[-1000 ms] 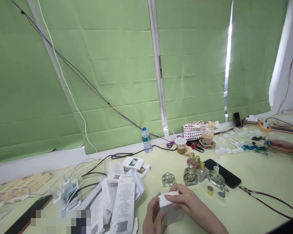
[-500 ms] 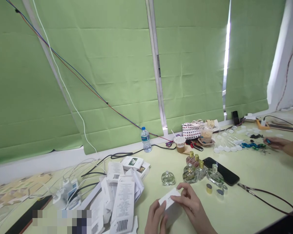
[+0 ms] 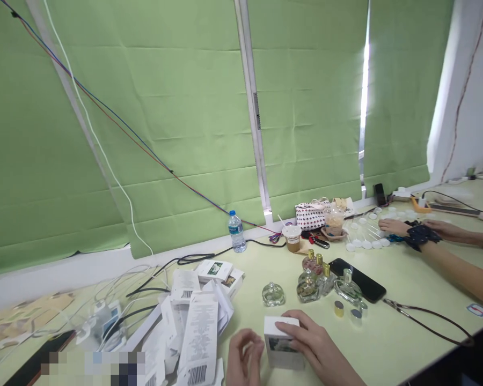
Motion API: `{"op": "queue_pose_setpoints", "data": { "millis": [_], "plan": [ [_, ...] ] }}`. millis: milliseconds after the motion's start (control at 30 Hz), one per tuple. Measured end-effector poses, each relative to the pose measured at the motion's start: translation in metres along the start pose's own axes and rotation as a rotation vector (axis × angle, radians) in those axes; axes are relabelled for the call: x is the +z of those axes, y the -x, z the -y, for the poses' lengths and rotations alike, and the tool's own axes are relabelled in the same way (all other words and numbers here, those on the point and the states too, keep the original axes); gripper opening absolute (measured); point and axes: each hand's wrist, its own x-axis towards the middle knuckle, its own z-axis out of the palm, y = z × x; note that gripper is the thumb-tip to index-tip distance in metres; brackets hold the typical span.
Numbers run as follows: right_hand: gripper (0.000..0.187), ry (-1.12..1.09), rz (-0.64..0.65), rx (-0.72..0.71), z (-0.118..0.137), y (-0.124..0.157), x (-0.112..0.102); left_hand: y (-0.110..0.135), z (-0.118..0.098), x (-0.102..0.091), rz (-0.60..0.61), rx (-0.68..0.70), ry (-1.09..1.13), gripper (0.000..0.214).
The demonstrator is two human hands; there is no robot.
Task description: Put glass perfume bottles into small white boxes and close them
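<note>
My right hand (image 3: 312, 343) grips a small white carton (image 3: 280, 340) from its top and right side, standing it on the pale green table (image 3: 398, 327). My left hand (image 3: 243, 358) hovers just left of the carton with fingers curled and apart, holding nothing. A round clear perfume bottle (image 3: 272, 294) stands just beyond the carton. Several perfume bottles with gold caps (image 3: 320, 276) cluster to the right of it, with two loose caps (image 3: 345, 311) near them.
A heap of flattened white cartons (image 3: 193, 316) lies to the left, with cables and a charger (image 3: 104, 321). A black phone (image 3: 360, 279), water bottle (image 3: 236, 232), cups and a patterned pouch (image 3: 312, 214) sit further back. Another person's hands (image 3: 418, 231) work among white caps at the right.
The carton has been turned upright and set on the table under my right hand. My left hand has let go of it. The other person's hands have reached further in.
</note>
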Motion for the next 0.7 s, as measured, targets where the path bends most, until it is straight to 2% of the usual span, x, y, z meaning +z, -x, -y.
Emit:
{"op": "queue_pose_setpoints", "data": {
  "millis": [33, 100, 167, 233, 300, 367, 533, 633, 700],
  "plan": [
    [0.037, -0.039, -0.004, 0.0, -0.001, -0.001, -0.002, -0.012, -0.009, -0.005, 0.069, 0.051, -0.032, 0.031],
    [0.035, -0.12, -0.044, -0.011, -0.006, -0.002, -0.001, -0.03, -0.026, -0.01, 0.307, 0.134, -0.154, 0.027],
    [0.032, -0.208, -0.109, -0.028, -0.014, -0.002, 0.002, -0.037, -0.038, -0.01, 0.56, 0.148, -0.258, 0.031],
    [0.029, -0.278, -0.161, -0.041, -0.023, 0.0, 0.008, -0.035, -0.044, -0.006, 0.71, 0.123, -0.308, 0.031],
    [0.027, -0.302, -0.196, -0.04, -0.028, 0.003, 0.013, -0.028, -0.045, -0.002, 0.744, 0.094, -0.304, 0.032],
    [0.026, -0.296, -0.231, -0.041, -0.028, 0.006, 0.017, -0.023, -0.044, 0.0, 0.725, 0.076, -0.29, 0.034],
    [0.027, -0.293, -0.292, -0.087, -0.022, 0.005, 0.02, -0.021, -0.041, -0.003, 0.742, 0.041, -0.32, 0.044],
    [0.028, -0.244, -0.301, -0.098, -0.023, 0.005, 0.021, -0.017, -0.032, -0.004, 0.74, 0.036, -0.331, 0.052],
    [0.029, -0.182, -0.297, -0.089, -0.029, 0.008, 0.024, -0.012, -0.022, -0.003, 0.693, 0.068, -0.316, 0.054]
  ]
}}
